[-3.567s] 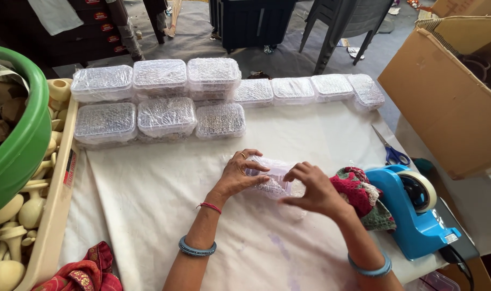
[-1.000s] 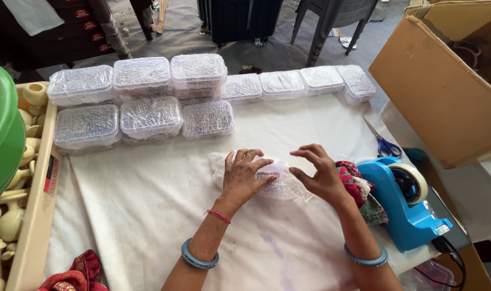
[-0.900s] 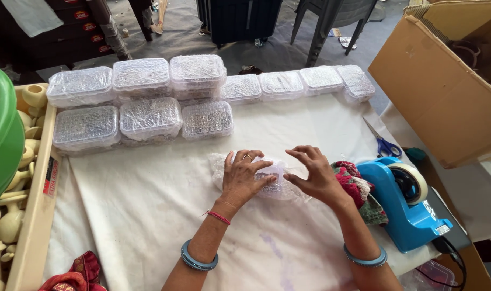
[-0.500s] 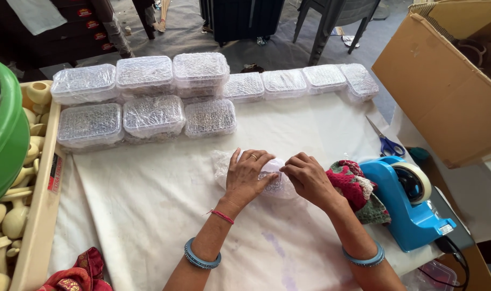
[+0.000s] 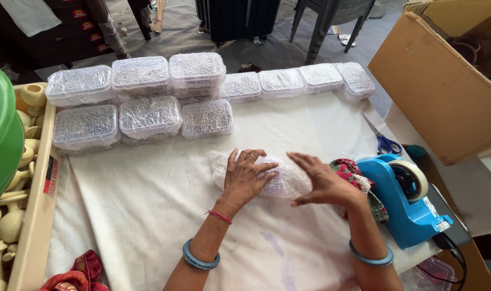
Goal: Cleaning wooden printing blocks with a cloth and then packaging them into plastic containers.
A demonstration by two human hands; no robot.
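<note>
Bubble-wrapped bundle point(image 5: 277, 175) sits mid-table on the white cloth point(image 5: 148, 205), in front of the rows of wrapped clear boxes point(image 5: 148, 116). Left hand point(image 5: 245, 178) lies flat on it, fingers spread, pressing rather than gripping. Right hand point(image 5: 323, 183) is open, fingers straight, at the bundle's right edge, holding nothing. Wrap looks light, soft, slippery; contents hidden, likely fragile. Best cupped from both ends.

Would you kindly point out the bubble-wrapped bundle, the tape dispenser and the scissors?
bubble-wrapped bundle point(image 5: 288, 180), head view, bare wrap between the hands.
tape dispenser point(image 5: 412, 213), head view, blue body.
scissors point(image 5: 388, 144), head view, blue handles.
</note>
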